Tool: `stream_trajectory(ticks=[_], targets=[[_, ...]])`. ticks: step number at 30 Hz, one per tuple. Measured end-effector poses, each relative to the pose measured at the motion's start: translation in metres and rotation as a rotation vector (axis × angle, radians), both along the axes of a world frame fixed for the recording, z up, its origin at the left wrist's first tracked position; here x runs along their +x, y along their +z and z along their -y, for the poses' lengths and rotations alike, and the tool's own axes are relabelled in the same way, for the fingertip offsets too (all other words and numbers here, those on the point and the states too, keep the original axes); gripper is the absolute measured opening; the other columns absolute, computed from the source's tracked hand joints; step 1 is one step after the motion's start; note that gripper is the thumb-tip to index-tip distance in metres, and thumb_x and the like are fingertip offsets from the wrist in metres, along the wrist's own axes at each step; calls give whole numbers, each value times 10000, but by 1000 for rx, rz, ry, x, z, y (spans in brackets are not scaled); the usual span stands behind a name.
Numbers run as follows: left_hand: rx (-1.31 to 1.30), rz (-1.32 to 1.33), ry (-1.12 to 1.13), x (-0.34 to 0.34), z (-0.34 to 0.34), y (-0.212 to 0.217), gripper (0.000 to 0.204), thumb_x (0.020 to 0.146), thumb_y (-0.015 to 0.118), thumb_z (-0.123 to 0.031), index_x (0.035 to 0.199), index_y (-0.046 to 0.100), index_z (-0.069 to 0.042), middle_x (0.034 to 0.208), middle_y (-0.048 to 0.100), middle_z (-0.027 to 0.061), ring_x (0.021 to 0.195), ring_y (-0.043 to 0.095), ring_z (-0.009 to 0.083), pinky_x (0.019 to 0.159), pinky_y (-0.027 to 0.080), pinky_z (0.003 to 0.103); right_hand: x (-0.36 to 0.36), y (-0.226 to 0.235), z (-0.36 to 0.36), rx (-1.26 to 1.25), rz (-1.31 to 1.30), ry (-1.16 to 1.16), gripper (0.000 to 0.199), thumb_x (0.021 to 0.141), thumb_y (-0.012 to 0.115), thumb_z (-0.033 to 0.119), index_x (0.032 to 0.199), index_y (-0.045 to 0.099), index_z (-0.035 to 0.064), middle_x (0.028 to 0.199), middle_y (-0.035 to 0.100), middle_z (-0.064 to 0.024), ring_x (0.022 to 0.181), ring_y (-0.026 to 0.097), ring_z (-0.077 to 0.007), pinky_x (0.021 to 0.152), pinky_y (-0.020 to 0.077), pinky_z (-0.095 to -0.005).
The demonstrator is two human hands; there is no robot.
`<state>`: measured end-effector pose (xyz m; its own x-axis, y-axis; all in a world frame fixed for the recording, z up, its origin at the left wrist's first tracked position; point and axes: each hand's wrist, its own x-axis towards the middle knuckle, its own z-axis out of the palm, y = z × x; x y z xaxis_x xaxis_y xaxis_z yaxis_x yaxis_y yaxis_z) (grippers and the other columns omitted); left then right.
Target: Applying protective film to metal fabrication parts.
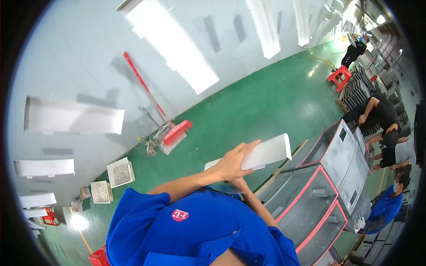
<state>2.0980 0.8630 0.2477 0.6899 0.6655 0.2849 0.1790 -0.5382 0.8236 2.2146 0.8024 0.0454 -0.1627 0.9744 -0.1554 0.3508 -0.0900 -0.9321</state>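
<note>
From the head cam, the left hand (233,162) has fingers wrapped over the middle of a long white channel-shaped piece, probably sheet metal (270,150). It's lying kinda crosswise beyond the blue shirt (191,235), right end tipped up toward the grey cabinets with pinkish-red edging (304,206). Left's clearly nearer; the right hand (239,184) is tucked below, mostly hidden, so can't tell its grip.

Bright; glare on floor (255,106), wall (88,66) shadows, edges bent.
</note>
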Motion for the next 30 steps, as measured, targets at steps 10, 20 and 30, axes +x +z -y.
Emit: stream_trajectory(ticks=[10,20,30], targets=[[-63,-59,-116,130,-48,12,872,731,758,-158,1494,341,-103,1160,564,184,1060,574,379,914,483,424,142,17,-20,8,-121,-280,434,916,615,244,1261,557,-13,1242,586,-171,1227,524,-268,1025,405,-429],[-55,7,-156,240,-169,-27,874,739,769,-212,1495,345,-92,1234,567,199,1084,577,368,930,480,421,255,-38,-105,-185,198,-315,245,792,606,180,836,695,-44,764,674,-235,733,682,-388,701,533,-444],[13,83,-206,345,-324,-6,851,731,761,-180,1478,368,-75,1177,581,202,1018,598,366,895,484,408,378,-34,-229,-325,287,-430,251,769,598,202,795,721,-16,719,666,-232,700,686,-361,706,546,-434]])
